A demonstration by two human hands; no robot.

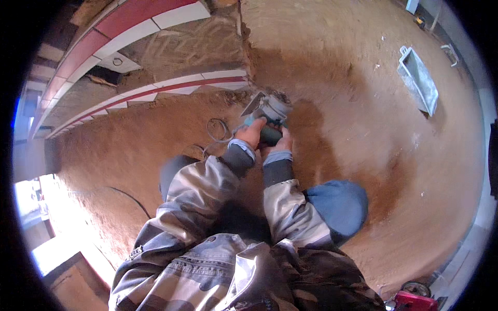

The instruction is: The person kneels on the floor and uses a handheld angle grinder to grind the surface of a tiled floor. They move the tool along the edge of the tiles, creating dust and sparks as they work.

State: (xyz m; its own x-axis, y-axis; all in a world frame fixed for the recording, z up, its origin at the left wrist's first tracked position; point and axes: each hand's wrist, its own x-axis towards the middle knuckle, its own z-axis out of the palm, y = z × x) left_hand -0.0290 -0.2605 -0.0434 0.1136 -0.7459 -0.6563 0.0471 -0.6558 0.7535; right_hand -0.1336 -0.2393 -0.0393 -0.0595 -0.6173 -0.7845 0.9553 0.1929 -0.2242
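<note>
Nearest the camera was a camouflage jacket [207, 259], its sleeves reaching forward, with a blue-clad knee [340, 205] just to the right. The left hand [252, 132] and right hand [280, 145] were both closed around the teal body of an angle grinder [267, 116], held low against the dusty reddish floor [363, 129] at the foot of a step edged in red and white tiles [197, 83]. A coiled cable [218, 129] lay just left. A grey mortar trough [419, 80] sat well apart to the right.
</note>
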